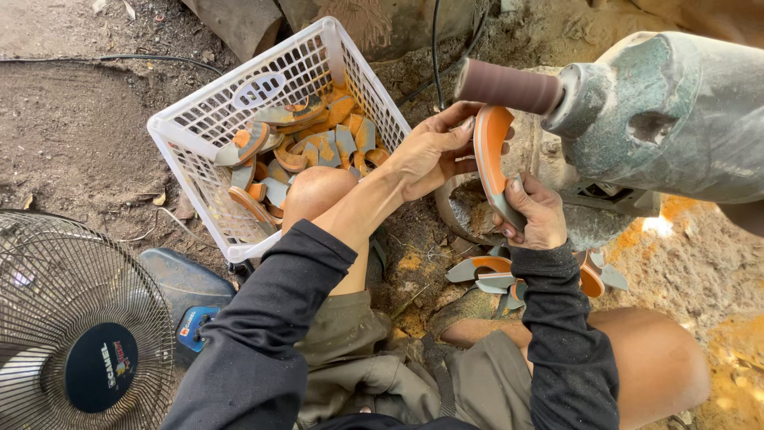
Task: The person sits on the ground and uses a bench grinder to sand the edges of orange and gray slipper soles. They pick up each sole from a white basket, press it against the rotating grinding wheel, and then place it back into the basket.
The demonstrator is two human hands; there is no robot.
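Head view: both hands pinching one curved orange-and-grey piece (492, 155) against brown sanding drum (509, 86) of grey motor (668, 111). Left hand (434, 153) closed on upper end, right hand (535, 213) clamped on lower end. Judging progress: mid-batch. White basket (208, 131) at left loaded with similar pieces (306, 147), small pile (497, 275) on ground between knees; which lot is finished, cannot tell. Around: floor fan (76, 330) lower left, black cable (436, 48) behind basket, orange dust (736, 350) at right. Knees tight under drum, little room.
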